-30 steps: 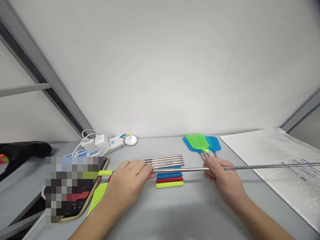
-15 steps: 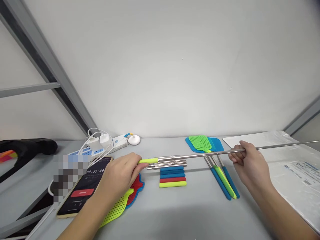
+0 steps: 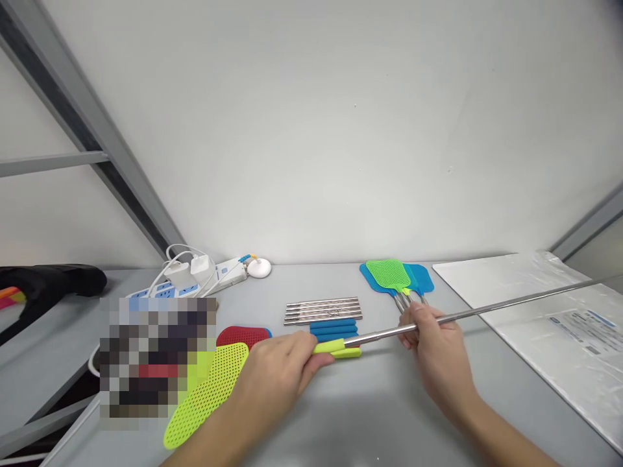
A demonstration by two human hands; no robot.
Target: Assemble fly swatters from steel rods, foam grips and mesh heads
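My left hand [image 3: 280,366] is closed round the yellow-green sleeve [image 3: 328,347] at the near end of a long telescopic metal rod [image 3: 511,303]. Farther along, my right hand [image 3: 438,347] wraps its fingers round the rod, which runs out of view to the right. A yellow-green perforated fly swatter head [image 3: 209,392] lies beside my left hand; whether it joins the sleeve is hidden. Behind it, a red swatter head [image 3: 241,336] rests over a blue one. Under the rod are blue grip sleeves [image 3: 333,329] and a yellow-green one [image 3: 353,353].
Several short metal rods [image 3: 324,310] lie side by side. Swatters with a green head [image 3: 388,274] and blue heads [image 3: 423,277] lie at the back. A plastic-wrapped white sheet [image 3: 530,324] covers the right side. A power strip [image 3: 228,275] with white chargers stands back left.
My right hand has moved left and down, closer to my left hand. My left hand has moved right and down with the sleeve, and more of the yellow-green swatter head shows.
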